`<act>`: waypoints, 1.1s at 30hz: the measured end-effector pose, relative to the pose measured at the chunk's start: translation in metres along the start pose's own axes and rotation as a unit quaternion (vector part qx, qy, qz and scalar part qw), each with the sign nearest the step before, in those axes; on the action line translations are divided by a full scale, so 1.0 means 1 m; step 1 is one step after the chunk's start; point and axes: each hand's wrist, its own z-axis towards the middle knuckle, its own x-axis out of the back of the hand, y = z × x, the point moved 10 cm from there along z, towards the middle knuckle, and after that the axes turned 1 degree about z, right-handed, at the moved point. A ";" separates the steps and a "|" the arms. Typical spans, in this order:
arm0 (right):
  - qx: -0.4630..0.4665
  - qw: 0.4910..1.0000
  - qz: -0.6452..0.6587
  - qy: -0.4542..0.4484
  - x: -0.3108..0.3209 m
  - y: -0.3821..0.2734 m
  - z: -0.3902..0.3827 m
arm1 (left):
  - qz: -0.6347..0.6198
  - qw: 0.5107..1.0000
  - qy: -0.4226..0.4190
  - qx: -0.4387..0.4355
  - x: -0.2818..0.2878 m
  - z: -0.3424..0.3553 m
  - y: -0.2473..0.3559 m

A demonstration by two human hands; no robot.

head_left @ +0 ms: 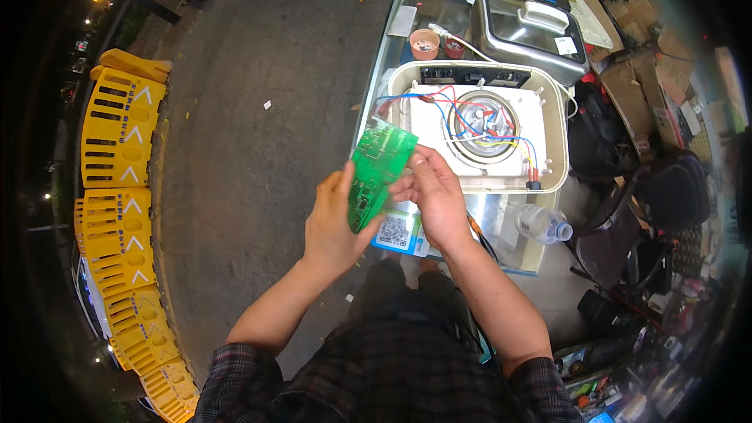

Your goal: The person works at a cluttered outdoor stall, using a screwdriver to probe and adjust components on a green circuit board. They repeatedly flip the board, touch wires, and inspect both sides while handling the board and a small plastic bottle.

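At nine o'clock a row of yellow plastic barriers (117,211) curves along the edge of grey pavement (266,110). Just left of centre, the left hand (333,223) holds a green circuit board (377,172) by its lower left edge, thumb on the near face and fingers (360,227) curled behind it, pinching the board. The board is tilted, its top corner pointing toward one o'clock, and it hangs in the air over the left edge of the glass surface (501,227). The right hand (435,200) grips the same board from its right side, thumb pressed on the lower right edge and fingers closed behind; how many fingers touch the back cannot be told from here. Under the hands, at six o'clock from the board, a small card with a square printed code (397,233) lies on the surface. At one o'clock from the hands sits an opened cream-coloured appliance (482,125), underside up, showing a round metal coil plate and red, blue and yellow wires (470,113). At four o'clock from it a clear plastic bottle (542,224) lies on its side. Farther back, at twelve o'clock, stand a small orange cup (424,43) and a steel pan with a glass lid (529,31). At three o'clock cardboard boxes (642,63) are stacked, probably with bags beside them
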 end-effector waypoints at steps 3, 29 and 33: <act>0.022 0.999 -0.035 -0.001 0.000 -0.006 -0.009 | -0.049 0.998 0.006 0.045 -0.001 0.001 -0.007; 0.037 0.994 0.098 0.007 0.016 -0.071 0.032 | 0.059 0.997 0.043 -0.024 0.002 -0.001 -0.005; 0.064 0.990 0.123 -0.027 0.008 -0.072 0.034 | 0.063 0.996 0.047 -0.037 0.006 -0.001 -0.001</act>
